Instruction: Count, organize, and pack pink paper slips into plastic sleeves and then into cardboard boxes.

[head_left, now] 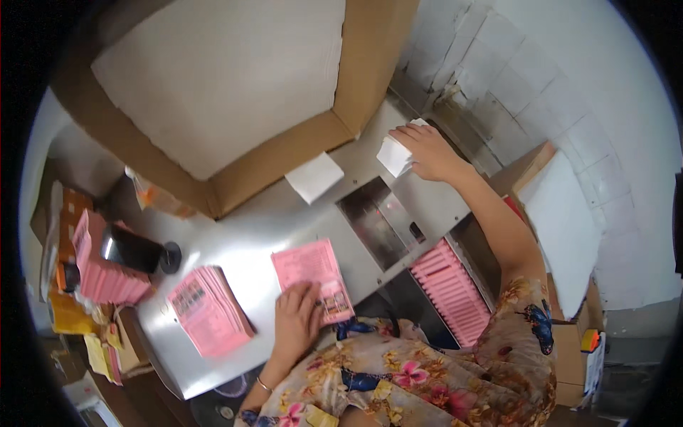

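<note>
Flat on the metal table [255, 238] under the loosely spread left hand [297, 317], the pink packet [307, 265] looks light and bendy, best lifted by its edges, while the right hand [427, 151] pinches white papers [393, 156].

1. I have the left hand [297, 313] resting on a packet [306, 265], near the close edge of the table [245, 231].
2. Left of that packet, I see a packet stack [210, 313] lying on the table.
3. Farther left and slightly back, I find a packet block [107, 281], with a phone [131, 248] overlapping its right side from my angle.
4. Behind the packet, I see a paper pad [315, 176] just before the carton [274, 153].
5. To its right, the right hand [427, 146] holds papers [393, 158].
6. Between the packet and the right hand, I see a recess [380, 217] in the tabletop.
7. Nearer me than the recess, a packet row [455, 292] sits beside the table's edge.
</note>
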Tool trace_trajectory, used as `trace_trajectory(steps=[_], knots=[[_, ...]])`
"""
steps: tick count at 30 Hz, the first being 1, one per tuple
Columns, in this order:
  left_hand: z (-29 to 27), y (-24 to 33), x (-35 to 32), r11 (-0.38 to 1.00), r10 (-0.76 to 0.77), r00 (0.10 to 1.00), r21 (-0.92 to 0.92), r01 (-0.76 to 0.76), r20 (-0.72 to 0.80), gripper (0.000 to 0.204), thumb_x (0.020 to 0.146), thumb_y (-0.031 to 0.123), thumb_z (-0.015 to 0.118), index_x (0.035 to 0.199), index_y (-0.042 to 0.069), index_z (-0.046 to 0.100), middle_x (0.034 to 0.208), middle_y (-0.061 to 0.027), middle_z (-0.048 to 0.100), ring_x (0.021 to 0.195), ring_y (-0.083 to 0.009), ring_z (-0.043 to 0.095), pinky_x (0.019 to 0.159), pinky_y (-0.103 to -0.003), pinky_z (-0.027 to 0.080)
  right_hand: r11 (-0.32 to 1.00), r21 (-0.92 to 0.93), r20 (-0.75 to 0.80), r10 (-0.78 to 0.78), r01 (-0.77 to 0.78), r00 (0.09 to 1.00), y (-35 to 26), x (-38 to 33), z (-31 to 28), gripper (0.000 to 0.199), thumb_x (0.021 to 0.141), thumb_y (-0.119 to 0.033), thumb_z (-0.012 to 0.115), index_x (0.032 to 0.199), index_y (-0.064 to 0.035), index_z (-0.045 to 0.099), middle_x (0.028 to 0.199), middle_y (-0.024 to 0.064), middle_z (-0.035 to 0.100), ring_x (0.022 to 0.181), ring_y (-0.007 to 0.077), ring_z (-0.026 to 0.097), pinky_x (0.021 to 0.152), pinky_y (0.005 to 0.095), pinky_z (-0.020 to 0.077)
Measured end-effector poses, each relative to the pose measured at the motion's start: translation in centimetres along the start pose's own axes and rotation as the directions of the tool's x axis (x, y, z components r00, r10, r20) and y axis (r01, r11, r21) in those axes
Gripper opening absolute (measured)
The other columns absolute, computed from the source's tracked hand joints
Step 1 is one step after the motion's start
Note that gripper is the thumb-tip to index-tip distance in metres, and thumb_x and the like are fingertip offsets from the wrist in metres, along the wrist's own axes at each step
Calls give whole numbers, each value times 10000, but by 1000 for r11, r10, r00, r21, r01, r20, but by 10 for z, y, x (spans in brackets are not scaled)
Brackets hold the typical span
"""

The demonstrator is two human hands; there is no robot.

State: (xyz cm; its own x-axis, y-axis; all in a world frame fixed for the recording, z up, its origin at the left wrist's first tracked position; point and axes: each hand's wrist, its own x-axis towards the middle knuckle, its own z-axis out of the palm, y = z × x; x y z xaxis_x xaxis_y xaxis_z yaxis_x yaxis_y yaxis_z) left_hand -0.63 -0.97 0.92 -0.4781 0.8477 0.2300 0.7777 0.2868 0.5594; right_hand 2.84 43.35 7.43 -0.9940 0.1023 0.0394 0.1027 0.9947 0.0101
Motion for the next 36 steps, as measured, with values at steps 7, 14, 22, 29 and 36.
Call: trace_trajectory(steps=[7, 14, 22, 29, 36], knots=[[5, -8, 0, 998, 32, 999, 54, -30, -37, 499, 812, 59, 665, 1300, 14, 572, 1253, -193, 548, 1169, -392, 520, 1006, -468, 414, 998, -5, -26, -57, 56, 998, -40, -92, -1, 836, 765, -175, 761, 1494, -84, 362, 1520, 170, 391, 1425, 361, 345, 1167, 476, 270], [3, -9, 4, 995, 102, 992, 13, -101, -78, 469, 830, 66, 650, 1289, 13, 574, 1235, -174, 553, 1147, -368, 525, 984, -453, 420, 996, 54, -389, 80, -64, 918, -76, -103, -3, 484, 846, -201, 738, 1279, -26, 609, 1199, 168, 586, 1099, 315, 567, 950, 438, 436], [6, -12, 0, 995, 98, 987, -15, -100, -128, 385, 862, 91, 631, 1237, 18, 588, 1225, -161, 559, 1156, -358, 522, 995, -454, 417, 955, 256, -444, 253, -149, 859, -77, -102, 12, 276, 892, -100, 671, 1150, 0, 679, 905, 122, 646, 698, 229, 631, 653, 322, 506], [8, -12, 1, 995, 94, 986, -23, -98, -140, 378, 865, 101, 638, 1229, 13, 589, 1222, -160, 560, 1162, -356, 521, 989, -454, 418, 951, 238, -420, 284, -197, 862, -79, -100, 12, 333, 900, -137, 683, 1203, -1, 665, 860, 119, 618, 703, 215, 614, 676, 334, 509], [7, -11, 1, 994, 101, 983, -18, -105, -151, 370, 864, 101, 644, 1217, 8, 589, 1216, -161, 560, 1159, -353, 523, 979, -447, 423, 947, 237, -389, 296, -216, 872, -77, -98, 12, 344, 906, -164, 683, 1208, 1, 666, 854, 127, 613, 694, 224, 616, 668, 336, 507]])
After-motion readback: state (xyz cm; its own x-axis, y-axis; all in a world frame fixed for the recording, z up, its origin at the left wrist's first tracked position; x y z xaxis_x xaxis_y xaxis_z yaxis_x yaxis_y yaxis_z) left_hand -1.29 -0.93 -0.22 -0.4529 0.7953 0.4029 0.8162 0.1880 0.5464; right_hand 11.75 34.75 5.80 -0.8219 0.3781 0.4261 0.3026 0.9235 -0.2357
